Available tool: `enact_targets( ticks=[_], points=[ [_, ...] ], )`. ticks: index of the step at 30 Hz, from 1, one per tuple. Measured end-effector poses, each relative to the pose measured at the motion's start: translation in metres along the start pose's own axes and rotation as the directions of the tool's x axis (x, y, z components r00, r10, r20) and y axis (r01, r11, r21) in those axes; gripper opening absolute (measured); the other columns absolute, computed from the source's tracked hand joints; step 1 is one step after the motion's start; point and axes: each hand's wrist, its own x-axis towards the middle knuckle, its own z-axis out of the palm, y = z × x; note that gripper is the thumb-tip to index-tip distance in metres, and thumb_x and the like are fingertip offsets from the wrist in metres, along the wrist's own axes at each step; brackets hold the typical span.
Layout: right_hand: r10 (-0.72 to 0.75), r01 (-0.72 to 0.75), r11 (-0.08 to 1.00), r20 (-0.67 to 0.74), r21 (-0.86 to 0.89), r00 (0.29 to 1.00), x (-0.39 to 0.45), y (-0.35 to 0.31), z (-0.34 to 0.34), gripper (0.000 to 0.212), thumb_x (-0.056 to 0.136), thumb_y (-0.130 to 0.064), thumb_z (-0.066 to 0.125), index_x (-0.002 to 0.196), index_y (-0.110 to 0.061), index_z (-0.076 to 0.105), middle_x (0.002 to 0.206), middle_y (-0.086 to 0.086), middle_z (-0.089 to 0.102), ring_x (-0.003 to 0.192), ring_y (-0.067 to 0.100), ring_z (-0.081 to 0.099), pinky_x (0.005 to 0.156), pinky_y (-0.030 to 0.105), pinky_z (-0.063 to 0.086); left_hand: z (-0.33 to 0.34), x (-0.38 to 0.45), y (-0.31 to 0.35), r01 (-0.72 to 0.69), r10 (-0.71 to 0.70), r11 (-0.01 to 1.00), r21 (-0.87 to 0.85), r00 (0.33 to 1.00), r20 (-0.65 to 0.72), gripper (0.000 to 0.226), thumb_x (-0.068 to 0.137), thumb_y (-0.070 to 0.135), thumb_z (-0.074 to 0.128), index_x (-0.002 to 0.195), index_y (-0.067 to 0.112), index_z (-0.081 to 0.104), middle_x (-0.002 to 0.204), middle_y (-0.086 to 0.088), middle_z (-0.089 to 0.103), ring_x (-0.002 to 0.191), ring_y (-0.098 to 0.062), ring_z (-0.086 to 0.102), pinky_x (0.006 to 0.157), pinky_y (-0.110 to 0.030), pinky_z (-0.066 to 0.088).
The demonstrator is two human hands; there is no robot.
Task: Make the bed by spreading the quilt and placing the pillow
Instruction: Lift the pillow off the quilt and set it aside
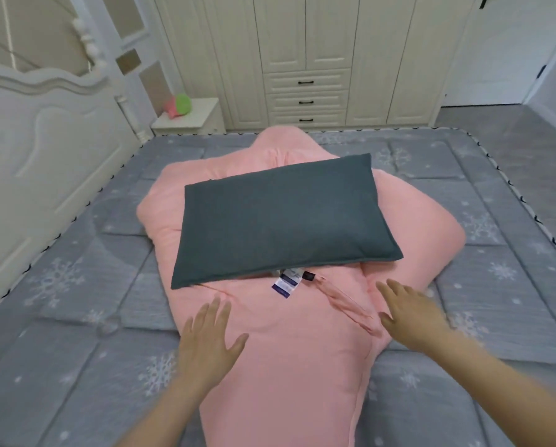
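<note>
So, rectangular dark grey-green fabric pillow (281,221) lies flat on top of the bunched pink quilt (289,359), mid grey snowflake-print mattress (76,317); probably dumped there as one pile. Quilt can't spread w/ pillow on it, so that likely goes first. Left hand (210,341) & right hand (410,314) reach in just short of the pillow, fingers straight & spread, holding nothing.

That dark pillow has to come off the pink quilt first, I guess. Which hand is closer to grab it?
Probably the left hand: its fingertips reach close to the pillow's near corner. The right hand hovers open over the bunched quilt, farther from the pillow's edge.
</note>
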Motion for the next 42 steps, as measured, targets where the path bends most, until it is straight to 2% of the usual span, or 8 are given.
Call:
enact_targets(
  ticks=[6, 12, 19, 27, 32, 35, 39, 42],
  points=[
    [-0.092, 0.092, 0.996, 0.117, 0.0, 0.989, 0.051, -0.045, 0.051, 0.059, 0.093, -0.032, 0.042, 0.146, -0.02, 0.02, 0.152, 0.006, 0.027, 0.134, 0.025, 0.036, 0.107, 0.034, 0.032, 0.039, 0.059, -0.028, -0.003, 0.001, 0.998, -0.057, 0.999, -0.042, 0.073, 0.077, 0.062, 0.031, 0.129, 0.016, 0.054, 0.138, -0.009, 0.051, 0.124, -0.029, 0.051, 0.098, -0.048, 0.042],
    [-0.164, 0.186, 0.979, 0.221, -0.08, 0.961, 0.085, -0.083, 0.109, 0.063, 0.092, -0.028, 0.043, 0.148, -0.02, 0.016, 0.158, 0.007, 0.013, 0.141, 0.026, 0.025, 0.113, 0.039, 0.025, 0.091, 0.101, -0.064, 0.016, -0.018, 0.999, 0.037, 0.998, 0.054, 0.072, 0.088, 0.059, 0.03, 0.148, 0.023, 0.014, 0.158, -0.002, 0.011, 0.143, -0.023, 0.016, 0.114, -0.041, 0.016],
    [-0.239, 0.233, 0.962, -0.023, -0.145, 0.971, 0.138, -0.113, 0.123, 0.077, 0.044, -0.016, 0.083, 0.118, -0.011, 0.062, 0.129, 0.015, 0.059, 0.11, 0.036, 0.062, 0.084, 0.047, 0.054, 0.114, 0.145, -0.08, 0.036, -0.037, 0.999, -0.009, 0.999, -0.009, 0.071, 0.088, 0.049, 0.049, 0.147, 0.019, 0.021, 0.156, -0.006, 0.016, 0.142, -0.026, 0.019, 0.113, -0.043, 0.02],
    [-0.164, 0.098, 0.973, -0.327, -0.209, 0.931, 0.207, -0.119, 0.103, 0.085, 0.058, -0.02, 0.084, 0.134, -0.014, 0.048, 0.146, 0.015, 0.041, 0.13, 0.038, 0.043, 0.096, 0.059, 0.04, 0.105, 0.203, -0.07, -0.045, 0.048, 0.998, 0.04, 0.995, -0.092, 0.091, 0.082, 0.048, 0.061, 0.149, 0.022, 0.006, 0.158, -0.002, 0.003, 0.144, -0.024, 0.008, 0.116, -0.04, 0.015],
    [-0.051, -0.02, 0.966, -0.263, -0.259, 0.964, 0.241, -0.116, 0.092, 0.105, 0.069, -0.025, 0.075, 0.149, -0.025, 0.008, 0.156, 0.009, -0.009, 0.142, 0.041, -0.002, 0.105, 0.068, 0.017, 0.11, 0.244, -0.053, -0.086, 0.096, 0.991, 0.103, 0.99, -0.099, 0.104, 0.078, 0.047, 0.067, 0.148, 0.026, -0.007, 0.158, 0.0, -0.007, 0.145, -0.027, 0.003, 0.115, -0.045, 0.015],
    [-0.069, 0.0, 0.942, -0.193, -0.335, 0.979, 0.256, -0.109, 0.091, 0.105, 0.079, -0.022, 0.068, 0.149, -0.027, -0.01, 0.156, 0.009, -0.017, 0.143, 0.042, -0.006, 0.108, 0.064, 0.016, 0.126, 0.264, -0.049, -0.067, 0.076, 0.987, 0.144, 0.995, -0.058, 0.099, 0.084, 0.028, 0.065, 0.147, 0.028, -0.012, 0.157, 0.002, -0.014, 0.145, -0.028, 0.0, 0.112, -0.052, 0.021],
    [-0.122, 0.091, 0.91, -0.051, -0.405, 0.991, 0.262, -0.101, 0.107, 0.081, 0.087, -0.016, 0.061, 0.15, -0.015, 0.01, 0.158, 0.012, 0.005, 0.141, 0.041, 0.018, 0.104, 0.048, 0.039, 0.148, 0.265, -0.049, -0.104, 0.107, 0.977, 0.185, 0.994, -0.007, 0.074, 0.089, -0.002, 0.05, 0.149, 0.018, 0.011, 0.159, -0.004, 0.002, 0.142, -0.03, 0.017, 0.105, -0.045, 0.034],
    [-0.154, 0.097, 0.914, -0.117, -0.394, 0.981, 0.261, -0.099, 0.116, 0.057, 0.063, -0.02, 0.085, 0.115, -0.011, 0.063, 0.127, 0.007, 0.06, 0.112, 0.033, 0.061, 0.058, 0.034, 0.058, 0.156, 0.259, -0.059, -0.111, 0.125, 0.988, 0.109, 0.983, -0.133, 0.042, 0.083, -0.009, 0.053, 0.122, 0.005, 0.055, 0.136, -0.012, 0.049, 0.111, -0.033, 0.052, 0.071, -0.038, 0.049]
  ],
)
